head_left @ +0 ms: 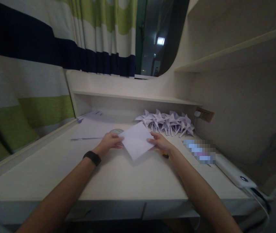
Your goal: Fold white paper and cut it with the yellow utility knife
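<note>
A square sheet of white paper (138,142) is held up over the desk, turned so that one corner points toward me. My left hand (109,141) pinches its left corner, thumb on top. On the opposite corner, my right hand (160,141) grips it the same way. Behind the left fingers a round, clear-looking item (116,131) shows in part, probably a roll of tape. A small yellow and black object (165,155) lies under my right wrist, mostly hidden.
Several folded paper pinwheels (169,121) lie in a row at the back right. A stack of white paper (91,126) rests at the back left. Along the right edge sit a blurred-out item (199,151) and a white power strip (235,171) with cables. Shelves rise above.
</note>
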Tool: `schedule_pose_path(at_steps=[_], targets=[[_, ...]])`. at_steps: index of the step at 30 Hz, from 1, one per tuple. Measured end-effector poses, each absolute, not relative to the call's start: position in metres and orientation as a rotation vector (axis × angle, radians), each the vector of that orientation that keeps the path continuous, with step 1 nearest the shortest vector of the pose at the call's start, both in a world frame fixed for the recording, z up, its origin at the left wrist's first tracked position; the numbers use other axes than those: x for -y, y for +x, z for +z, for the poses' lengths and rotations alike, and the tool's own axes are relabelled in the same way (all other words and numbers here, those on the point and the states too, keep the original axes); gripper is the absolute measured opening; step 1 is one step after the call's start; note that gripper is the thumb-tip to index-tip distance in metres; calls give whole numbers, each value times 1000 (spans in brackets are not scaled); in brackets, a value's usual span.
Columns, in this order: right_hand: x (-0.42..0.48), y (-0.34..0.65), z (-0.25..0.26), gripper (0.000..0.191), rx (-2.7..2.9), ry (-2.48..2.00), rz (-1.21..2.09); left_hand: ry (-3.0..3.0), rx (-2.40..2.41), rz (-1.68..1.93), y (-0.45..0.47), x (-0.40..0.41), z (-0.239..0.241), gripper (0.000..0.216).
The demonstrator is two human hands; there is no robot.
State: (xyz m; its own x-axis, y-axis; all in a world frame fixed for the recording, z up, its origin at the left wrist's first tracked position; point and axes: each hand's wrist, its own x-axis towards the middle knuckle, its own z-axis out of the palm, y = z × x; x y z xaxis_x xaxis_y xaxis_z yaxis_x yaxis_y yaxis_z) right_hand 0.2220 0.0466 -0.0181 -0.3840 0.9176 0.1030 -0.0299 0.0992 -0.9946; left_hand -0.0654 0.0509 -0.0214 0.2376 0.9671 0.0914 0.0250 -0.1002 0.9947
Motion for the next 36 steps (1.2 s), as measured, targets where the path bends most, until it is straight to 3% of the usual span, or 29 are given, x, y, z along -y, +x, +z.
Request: schedule_pose_path(at_steps=[8,22,27,29,32,36], targets=[[-43,224,-15,44,1577,-904,1478,1416,-996,1120,-65,-55,-25,33],[-53,230,-16,27,1254,-855,1497,1364,-814,955,-66,-51,-26,38],[-52,209,-22,49,1153,-750,1604,1363,-823,978,-58,-48,-30,39],[-54,198,-31,40,1131,-786,1503,1373,-812,959,-54,-45,-31,41],[-54,184,-44,48,1172,-892,1425,1393,-808,927,-47,-40,-30,44],[-44,175,-46,35,1223,-991,1359,1360,-786,892,-42,-35,-26,41]])
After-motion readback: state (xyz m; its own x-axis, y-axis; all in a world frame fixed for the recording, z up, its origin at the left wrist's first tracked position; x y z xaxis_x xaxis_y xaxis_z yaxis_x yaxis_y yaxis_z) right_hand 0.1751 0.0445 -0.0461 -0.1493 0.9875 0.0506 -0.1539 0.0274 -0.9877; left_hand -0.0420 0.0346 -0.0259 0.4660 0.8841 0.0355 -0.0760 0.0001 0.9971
